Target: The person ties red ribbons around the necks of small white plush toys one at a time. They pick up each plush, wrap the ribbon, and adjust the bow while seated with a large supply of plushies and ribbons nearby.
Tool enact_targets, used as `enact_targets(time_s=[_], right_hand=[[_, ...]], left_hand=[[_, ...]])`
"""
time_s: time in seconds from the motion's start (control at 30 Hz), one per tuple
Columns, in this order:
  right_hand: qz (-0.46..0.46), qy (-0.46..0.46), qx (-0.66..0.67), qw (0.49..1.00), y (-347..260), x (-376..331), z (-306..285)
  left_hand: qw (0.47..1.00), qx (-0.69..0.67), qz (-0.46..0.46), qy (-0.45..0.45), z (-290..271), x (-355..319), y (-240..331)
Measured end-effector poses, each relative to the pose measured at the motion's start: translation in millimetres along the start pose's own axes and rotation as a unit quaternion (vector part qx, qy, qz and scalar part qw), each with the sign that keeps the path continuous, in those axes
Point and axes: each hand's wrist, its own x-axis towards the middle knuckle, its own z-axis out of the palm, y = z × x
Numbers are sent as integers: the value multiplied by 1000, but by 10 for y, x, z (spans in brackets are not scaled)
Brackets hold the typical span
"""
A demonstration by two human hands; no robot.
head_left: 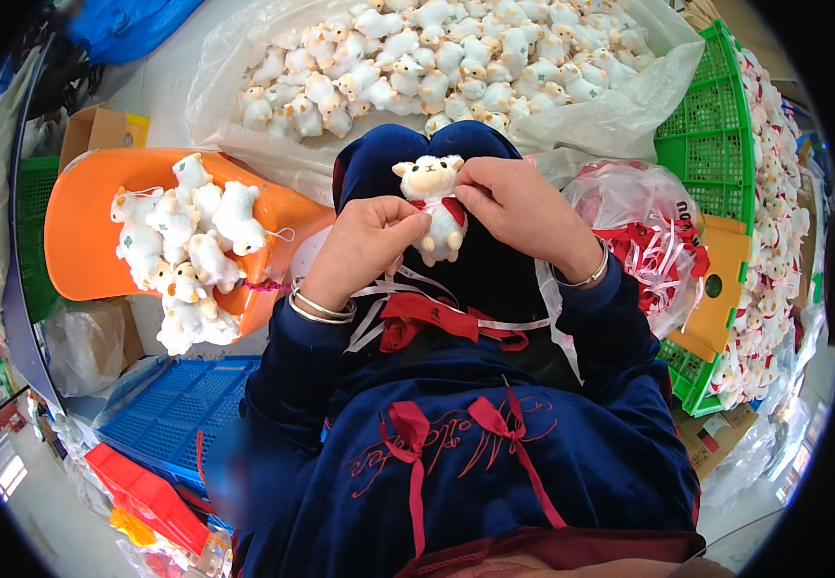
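Holding a small white plush lamb toy with a cream face [434, 207] over the lap, both hands work at its neck, where a red ribbon bow [448, 206] sits. The left hand [365, 246] has its fingers curled shut around the toy's left side and body, thumb pressed against it. The right hand [519, 207] pinches closed on the ribbon at the toy's right shoulder, fingertips right on the bow.

My take on doing this bit well: keep the left grip steady so the toy faces up, and let the right fingertips do the fine work so the bow ends up centred under the chin, not twisted off to the side.

More loose red and white ribbons [437, 318] lie across the dark blue velvet lap just near the wrists. To the left, an orange plastic bin [80, 241] holds a pile of the same white plush toys [186, 255]. On the far side, a clear plastic bag [620, 116] is full of more of them. A green plastic crate [716, 135] stands on the right, with a clear bag of red ribbons [653, 241] just beside it.
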Motion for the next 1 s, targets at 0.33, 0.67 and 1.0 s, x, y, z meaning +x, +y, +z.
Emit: enact_targets(time_s=[0.33,0.67,1.0], right_hand=[[-14,9,121,993,-92,64,57],[38,-9,295,955,39,-6,144],[47,-22,183,982,125,138,-24]], left_hand=[[1000,8,5,9,76,-27,30],[987,-154,-32,-21,55,76,-71],[997,-75,4,-16,-23,85,7]])
